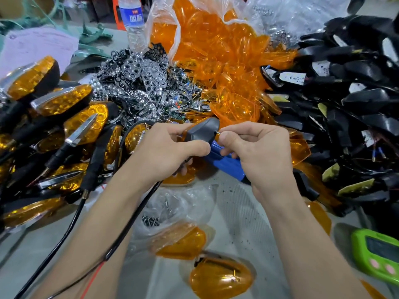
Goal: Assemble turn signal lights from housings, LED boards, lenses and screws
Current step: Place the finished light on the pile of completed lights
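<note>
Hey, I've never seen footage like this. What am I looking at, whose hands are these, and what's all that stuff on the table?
There is no machine here: a person works with bare hands, and the single picture comes from a camera worn on their head, looking down. The left hand grips a black housing. The right hand pinches what looks like a small screw close beside it and also holds a blue tool, probably a screwdriver. On the table lie heaps of parts: orange lenses spilling from a bag, empty black housings on the right, shiny chrome pieces in the middle, and finished lights on the left. A water bottle stands at the back.
</note>
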Action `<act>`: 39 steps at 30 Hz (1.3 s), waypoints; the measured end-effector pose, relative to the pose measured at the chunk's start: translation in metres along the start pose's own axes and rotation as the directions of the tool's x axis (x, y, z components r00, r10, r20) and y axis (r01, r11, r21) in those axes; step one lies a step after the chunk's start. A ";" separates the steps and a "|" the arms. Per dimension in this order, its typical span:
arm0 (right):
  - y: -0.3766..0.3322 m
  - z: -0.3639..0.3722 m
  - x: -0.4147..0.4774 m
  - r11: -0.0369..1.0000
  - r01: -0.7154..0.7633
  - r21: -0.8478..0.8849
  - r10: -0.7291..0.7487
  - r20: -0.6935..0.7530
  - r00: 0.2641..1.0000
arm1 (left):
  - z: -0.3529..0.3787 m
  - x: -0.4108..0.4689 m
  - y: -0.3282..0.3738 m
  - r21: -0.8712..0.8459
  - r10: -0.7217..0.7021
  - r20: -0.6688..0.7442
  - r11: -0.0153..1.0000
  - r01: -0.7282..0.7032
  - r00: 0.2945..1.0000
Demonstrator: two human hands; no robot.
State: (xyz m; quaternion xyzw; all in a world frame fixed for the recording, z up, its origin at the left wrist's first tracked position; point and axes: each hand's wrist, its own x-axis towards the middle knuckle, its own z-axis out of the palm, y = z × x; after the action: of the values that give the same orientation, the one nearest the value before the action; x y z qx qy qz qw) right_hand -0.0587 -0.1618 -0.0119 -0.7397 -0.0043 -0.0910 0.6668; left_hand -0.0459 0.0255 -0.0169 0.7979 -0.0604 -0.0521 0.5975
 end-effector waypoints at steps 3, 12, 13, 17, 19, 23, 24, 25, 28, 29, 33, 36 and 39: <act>0.000 0.001 -0.001 1.000 0.004 -0.008 -0.004 0.010 1.000 | 0.000 -0.001 0.000 -0.023 -0.015 0.001 1.000 0.015 1.000; 0.000 -0.003 -0.002 0.999 -0.040 -0.009 0.041 0.018 0.999 | -0.002 -0.008 0.010 -0.055 0.048 0.074 0.998 -0.044 0.996; -0.001 -0.003 -0.002 0.999 -0.045 -0.017 0.046 0.054 0.997 | -0.002 -0.009 0.011 -0.066 0.044 0.077 0.997 -0.039 0.996; 0.000 -0.006 0.000 0.968 0.050 -0.246 -0.045 0.024 0.999 | 0.000 -0.008 0.015 -0.143 0.016 0.017 0.990 -0.014 1.000; -0.005 -0.009 0.000 0.834 0.120 -0.538 -0.094 0.076 0.993 | -0.003 -0.007 0.015 -0.187 -0.023 -0.050 0.982 0.013 0.999; 0.000 0.004 -0.011 0.216 0.271 -0.938 0.011 0.280 0.960 | -0.020 -0.004 0.013 -0.367 -0.116 -0.167 0.929 0.047 0.979; 0.001 0.012 -0.014 0.161 0.266 -0.950 0.005 0.270 0.963 | -0.025 -0.003 0.011 -0.418 -0.127 -0.183 0.907 0.039 0.975; 0.004 0.019 -0.016 0.142 0.247 -0.958 -0.014 0.248 0.969 | -0.029 -0.003 0.010 -0.455 -0.125 -0.193 0.890 0.024 0.973; 0.006 0.030 -0.016 0.149 0.239 -0.960 -0.048 0.234 0.971 | -0.042 -0.006 0.011 -0.503 -0.089 -0.196 0.864 -0.022 0.977; 0.007 0.030 -0.013 0.172 0.243 -0.954 -0.059 0.237 0.970 | -0.045 -0.007 0.012 -0.510 -0.081 -0.200 0.860 -0.033 0.976; 0.011 0.025 -0.015 0.237 0.256 -0.937 -0.151 0.225 0.963 | -0.054 -0.007 0.014 -0.557 -0.111 -0.252 0.829 -0.050 0.961; 0.006 0.021 -0.013 0.314 0.202 -0.928 -0.280 0.113 0.953 | -0.064 -0.010 0.019 -0.672 -0.078 -0.191 0.737 -0.073 0.978; -0.003 0.011 -0.010 0.444 0.152 -0.883 -0.342 -0.010 0.940 | -0.079 -0.014 0.023 -0.684 -0.034 -0.181 0.722 -0.101 0.983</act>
State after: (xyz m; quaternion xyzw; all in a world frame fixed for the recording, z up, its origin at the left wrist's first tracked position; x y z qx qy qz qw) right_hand -0.0672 -0.1494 -0.0116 -0.9533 -0.0034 -0.2457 0.1755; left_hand -0.0480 0.0964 0.0279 0.5180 0.0035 0.0127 0.8553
